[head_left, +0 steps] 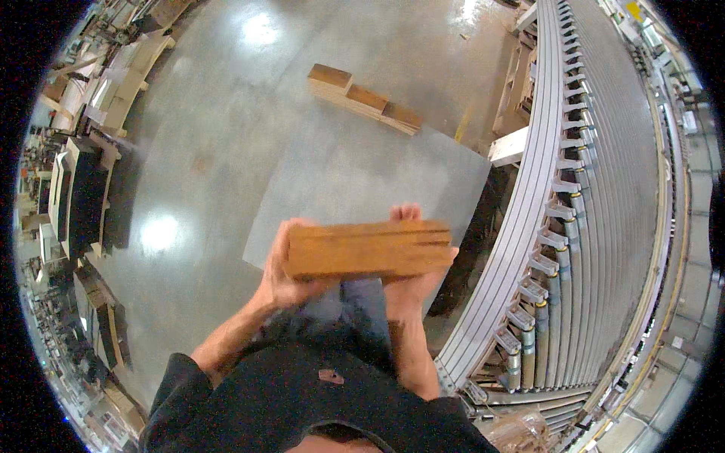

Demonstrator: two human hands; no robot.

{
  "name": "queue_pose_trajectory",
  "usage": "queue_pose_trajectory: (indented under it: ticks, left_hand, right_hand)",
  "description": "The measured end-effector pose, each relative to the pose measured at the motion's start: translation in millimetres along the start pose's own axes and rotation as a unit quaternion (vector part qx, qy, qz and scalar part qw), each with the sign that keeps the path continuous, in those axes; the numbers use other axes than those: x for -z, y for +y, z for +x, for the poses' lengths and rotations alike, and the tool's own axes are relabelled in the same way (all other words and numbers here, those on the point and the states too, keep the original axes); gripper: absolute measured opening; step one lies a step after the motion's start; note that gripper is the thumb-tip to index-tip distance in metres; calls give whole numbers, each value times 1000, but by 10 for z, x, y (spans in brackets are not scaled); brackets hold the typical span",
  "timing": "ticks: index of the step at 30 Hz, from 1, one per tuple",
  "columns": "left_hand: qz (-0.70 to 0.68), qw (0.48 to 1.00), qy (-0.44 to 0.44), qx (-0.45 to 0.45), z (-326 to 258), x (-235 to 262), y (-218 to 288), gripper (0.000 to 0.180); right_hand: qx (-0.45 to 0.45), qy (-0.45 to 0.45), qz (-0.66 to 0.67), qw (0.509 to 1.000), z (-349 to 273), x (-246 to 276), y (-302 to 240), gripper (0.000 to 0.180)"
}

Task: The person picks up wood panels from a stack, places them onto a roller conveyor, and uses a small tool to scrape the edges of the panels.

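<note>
A stack of brown wooden boards (pixel 368 248) is held level in front of my body, over the floor. My left hand (pixel 278 272) grips its left end, fingers wrapped around the edge. My right hand (pixel 408 283) supports it from below and behind, with fingertips showing above the top edge. Both forearms rise from the lower edge of the view.
A long grey roller conveyor (pixel 596 196) curves along the right side. A grey floor mat (pixel 362 181) lies beneath me. Three stacks of wooden boards (pixel 364 98) rest on the concrete floor farther ahead. Workbenches and shelving (pixel 79 189) line the left side.
</note>
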State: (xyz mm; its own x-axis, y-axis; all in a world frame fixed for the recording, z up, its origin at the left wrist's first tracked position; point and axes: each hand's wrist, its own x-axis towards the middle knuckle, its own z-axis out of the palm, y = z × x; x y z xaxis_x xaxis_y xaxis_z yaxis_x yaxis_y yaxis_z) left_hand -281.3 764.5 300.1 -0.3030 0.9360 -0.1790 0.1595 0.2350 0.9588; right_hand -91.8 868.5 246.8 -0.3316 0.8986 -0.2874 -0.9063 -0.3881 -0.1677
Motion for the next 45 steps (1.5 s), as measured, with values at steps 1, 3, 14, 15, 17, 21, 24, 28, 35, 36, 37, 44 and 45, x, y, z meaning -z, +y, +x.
queue_pose_trajectory:
  ticks: [1, 3, 14, 15, 17, 21, 24, 28, 35, 36, 37, 44, 45]
  left_hand:
    - [-8, 999, 3, -41, 122, -12, 42, 77]
    - [68, 988, 3, -135, 371, 7, 120, 78]
    - [3, 1000, 6, 22, 946, 307, 223, 71]
    - [23, 999, -6, 27, 1029, 347, 212, 70]
    - [65, 996, -52, 23, 1291, 403, 167, 74]
    - [81, 987, -141, 11, 1969, 491, 216, 73]
    - [20, 982, -175, 64, 2596, 630, 201, 77]
    - [-154, 984, -52, 69, 3367, 917, 148, 87]
    - [-239, 961, -61, 128, 3732, 329, -112, 95]
    - [-251, 961, -59, 101, 3825, 148, -33, 93]
    - [-211, 971, -3, 112, 3924, 37, -46, 87]
    - [-158, 967, 3, 198, 4577, -239, -282, 89]
    - [-179, 962, 6, 206, 4640, -339, -318, 89]
  right_hand:
    - [2, -22, 15, 1000, 111, -117, -31, 93]
    - [14, -76, 25, 997, 304, -248, -81, 89]
    - [111, -112, -714, 683, 909, -601, -897, 108]
    - [87, -172, -788, 585, 1003, -672, -1014, 118]
    - [75, -293, -841, 449, 1220, -964, -815, 117]
    - [-67, -338, -843, 413, 1777, -966, -198, 106]
    - [-153, -271, -822, 477, 2177, -926, 3, 93]
    - [-175, -144, -727, 648, 2698, -990, 134, 84]
    - [-133, -26, -557, 820, 3561, -908, 114, 71]
    - [-107, 4, -550, 828, 3613, -784, 224, 72]
    - [-105, -3, -517, 850, 3750, -830, 263, 71]
    - [-190, 27, -517, 834, 4554, -692, 110, 70]
    - [-195, 18, -552, 810, 4700, -622, 54, 70]
